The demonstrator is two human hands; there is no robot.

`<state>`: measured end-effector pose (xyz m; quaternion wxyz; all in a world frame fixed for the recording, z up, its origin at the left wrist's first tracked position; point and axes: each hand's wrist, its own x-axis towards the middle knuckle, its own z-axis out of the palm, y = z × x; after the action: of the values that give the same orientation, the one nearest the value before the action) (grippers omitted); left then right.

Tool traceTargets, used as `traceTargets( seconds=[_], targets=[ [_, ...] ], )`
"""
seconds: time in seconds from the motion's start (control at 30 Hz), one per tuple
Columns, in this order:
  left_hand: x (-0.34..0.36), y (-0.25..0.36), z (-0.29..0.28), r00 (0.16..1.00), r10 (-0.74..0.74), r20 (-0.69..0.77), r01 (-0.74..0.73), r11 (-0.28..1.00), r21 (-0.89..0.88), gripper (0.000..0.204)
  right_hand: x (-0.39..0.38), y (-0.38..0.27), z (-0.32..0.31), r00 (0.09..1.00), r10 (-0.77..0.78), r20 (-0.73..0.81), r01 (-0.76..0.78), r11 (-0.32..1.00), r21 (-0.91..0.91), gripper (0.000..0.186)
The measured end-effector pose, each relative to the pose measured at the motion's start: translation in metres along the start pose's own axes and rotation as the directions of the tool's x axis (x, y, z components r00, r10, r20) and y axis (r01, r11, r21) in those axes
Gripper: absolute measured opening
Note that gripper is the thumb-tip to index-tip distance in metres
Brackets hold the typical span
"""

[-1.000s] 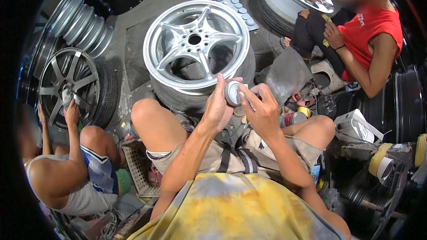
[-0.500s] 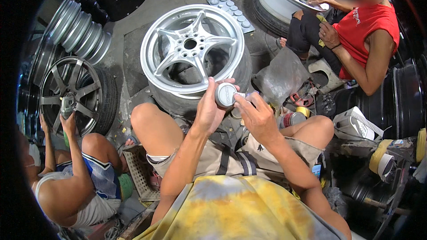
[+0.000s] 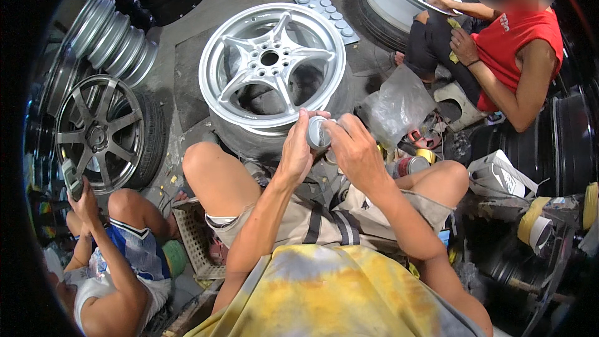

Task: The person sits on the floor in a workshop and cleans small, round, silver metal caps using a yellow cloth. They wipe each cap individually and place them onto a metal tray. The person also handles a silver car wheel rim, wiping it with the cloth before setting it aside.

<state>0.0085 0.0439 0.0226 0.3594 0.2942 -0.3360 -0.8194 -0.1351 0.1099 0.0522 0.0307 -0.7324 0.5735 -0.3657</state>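
Right hand [image 3: 357,148] has been shifted toward the far edge of the grey center cap [image 3: 317,135], its grip unclear; clamped by the left hand [image 3: 297,155], the cap could slip if loosened.

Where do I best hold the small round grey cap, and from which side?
Probably by its curved side, from the left, as the left hand holds the cap: that side is rounded, and the right hand crowds its right edge.

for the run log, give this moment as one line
left hand: holds grey round cap; right hand: at cap's right edge; ahead: silver wheel on tire
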Motion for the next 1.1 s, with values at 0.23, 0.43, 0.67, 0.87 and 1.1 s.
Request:
traceTargets(
  seconds=[0.23,0.43,0.67,0.87,1.1],
  targets=[
    [0.002,-0.004,0.004,1.0,-0.004,-0.004,0.003,0.998,-0.059,0.055,-0.024,-0.033,0.009,0.994,0.096,-0.06,-0.087,0.986,0.143,0.026],
    [0.004,-0.004,-0.008,0.998,-0.061,0.008,0.061,0.983,-0.174,0.059,-0.021,-0.019,0.005,0.999,-0.041,0.027,0.042,0.999,-0.023,0.031],
    [0.001,0.007,-0.01,0.96,-0.178,0.214,0.246,0.902,-0.354,0.082,-0.009,-0.004,-0.023,0.986,0.074,-0.151,-0.057,0.992,0.114,0.022],
    [-0.003,0.005,0.011,0.994,-0.114,0.002,0.114,0.993,0.01,0.089,-0.015,-0.009,0.014,0.971,-0.066,-0.229,0.079,0.996,0.046,0.024],
    [-0.003,0.005,0.005,0.999,-0.016,0.048,0.005,0.977,0.214,0.095,0.004,0.004,0.007,0.971,-0.156,-0.181,0.138,0.985,-0.108,0.034]
  ],
)
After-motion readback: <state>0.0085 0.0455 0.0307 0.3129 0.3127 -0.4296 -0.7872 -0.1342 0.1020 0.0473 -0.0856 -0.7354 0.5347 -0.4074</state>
